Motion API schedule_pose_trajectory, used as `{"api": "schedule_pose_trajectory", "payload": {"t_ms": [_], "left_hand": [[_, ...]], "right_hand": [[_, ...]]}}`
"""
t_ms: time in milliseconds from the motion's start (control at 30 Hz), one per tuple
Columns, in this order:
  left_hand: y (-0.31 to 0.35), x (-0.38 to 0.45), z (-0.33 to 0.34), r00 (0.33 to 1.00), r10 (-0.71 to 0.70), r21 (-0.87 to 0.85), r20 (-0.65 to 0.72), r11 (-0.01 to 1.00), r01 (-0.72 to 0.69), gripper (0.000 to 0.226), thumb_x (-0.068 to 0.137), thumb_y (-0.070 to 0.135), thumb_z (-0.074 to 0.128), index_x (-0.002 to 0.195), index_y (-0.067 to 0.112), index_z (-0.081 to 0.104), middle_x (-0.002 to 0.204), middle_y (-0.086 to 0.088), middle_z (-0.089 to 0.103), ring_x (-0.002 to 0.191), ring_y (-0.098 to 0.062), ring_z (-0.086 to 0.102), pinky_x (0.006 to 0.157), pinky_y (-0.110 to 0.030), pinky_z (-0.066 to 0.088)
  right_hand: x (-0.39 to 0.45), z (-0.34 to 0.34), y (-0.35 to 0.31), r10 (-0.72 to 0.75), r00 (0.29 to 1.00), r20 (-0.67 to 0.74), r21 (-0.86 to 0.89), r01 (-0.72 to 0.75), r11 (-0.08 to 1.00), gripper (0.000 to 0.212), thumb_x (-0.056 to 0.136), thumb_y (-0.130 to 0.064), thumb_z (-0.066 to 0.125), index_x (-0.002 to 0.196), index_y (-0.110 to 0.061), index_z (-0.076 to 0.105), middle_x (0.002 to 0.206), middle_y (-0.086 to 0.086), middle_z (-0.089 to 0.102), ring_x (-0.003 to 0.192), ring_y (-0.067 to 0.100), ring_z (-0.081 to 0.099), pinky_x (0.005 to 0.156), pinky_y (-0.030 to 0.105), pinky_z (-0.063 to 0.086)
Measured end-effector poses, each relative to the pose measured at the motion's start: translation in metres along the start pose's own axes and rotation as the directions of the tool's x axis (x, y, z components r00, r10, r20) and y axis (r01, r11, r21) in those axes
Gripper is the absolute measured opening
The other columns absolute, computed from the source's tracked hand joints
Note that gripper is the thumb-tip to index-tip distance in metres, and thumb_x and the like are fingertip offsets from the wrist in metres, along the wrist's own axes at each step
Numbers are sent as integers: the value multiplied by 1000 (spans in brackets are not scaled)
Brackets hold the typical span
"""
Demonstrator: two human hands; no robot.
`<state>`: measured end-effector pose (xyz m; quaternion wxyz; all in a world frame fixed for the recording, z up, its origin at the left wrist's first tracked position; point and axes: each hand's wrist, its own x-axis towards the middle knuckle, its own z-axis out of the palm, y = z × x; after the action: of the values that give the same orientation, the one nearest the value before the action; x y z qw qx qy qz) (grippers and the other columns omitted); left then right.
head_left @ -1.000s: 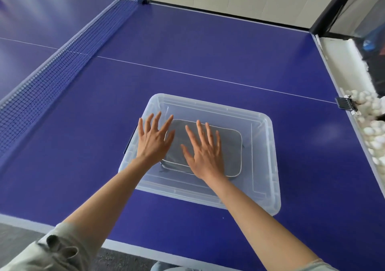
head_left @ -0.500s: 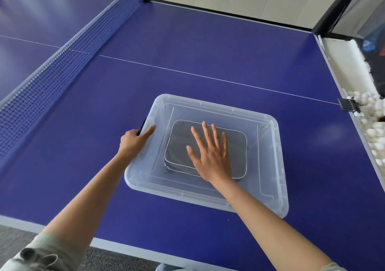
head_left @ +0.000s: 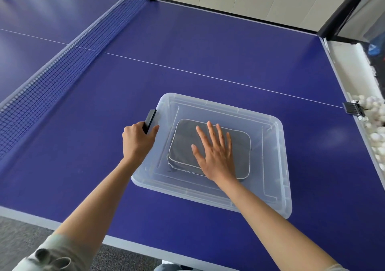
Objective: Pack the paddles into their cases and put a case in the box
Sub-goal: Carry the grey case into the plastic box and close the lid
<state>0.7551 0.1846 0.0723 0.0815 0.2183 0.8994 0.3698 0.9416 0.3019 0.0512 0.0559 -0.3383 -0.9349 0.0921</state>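
On the blue table (head_left: 208, 48), with its net (head_left: 62, 62) running along the left, one clear plastic box (head_left: 277, 166) sits near the front edge, its clear lid apparently on, and one grey case (head_left: 183, 146) lies flat inside it, seen through the plastic. The step in hand looks like the last one: fastening the box with the case already stowed. The right hand (head_left: 214, 156) rests open and flat on the lid above the case, grasping nothing, pressing down. The left hand (head_left: 138, 141) is curled around the one visible black latch (head_left: 150, 119) on the box's left end. The next move probably calls for swinging that latch up over the lid's rim until it snaps, while the right hand steadies the box. No loose paddle is in view. White balls (head_left: 375, 125), too many to count, lie in a tray at the right edge.
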Motion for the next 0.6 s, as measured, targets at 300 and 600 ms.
{"api": "schedule_pose_trajectory", "payload": {"t_ms": [300,600], "left_hand": [[8,0,2,998,-49,10,-43,999,49,42,83,26,65,53,4,45,46,-3,36,42,-17,27,46,-23,28],[13,-14,11,992,76,232,-104,971,-50,29,94,28,49,76,6,48,66,-10,54,55,-30,46,54,-33,35]], "right_hand": [[-2,-3,-1,3,1000,5,-4,-3,1000,59,96,-57,18,151,-37,8,162,-2,-2,149,21,-7,120,48,-4],[-1,-2,-1,0,1000,-2,1,0,1000,60,96,-58,18,151,-37,9,162,-1,-1,149,22,-7,120,48,-4]]}}
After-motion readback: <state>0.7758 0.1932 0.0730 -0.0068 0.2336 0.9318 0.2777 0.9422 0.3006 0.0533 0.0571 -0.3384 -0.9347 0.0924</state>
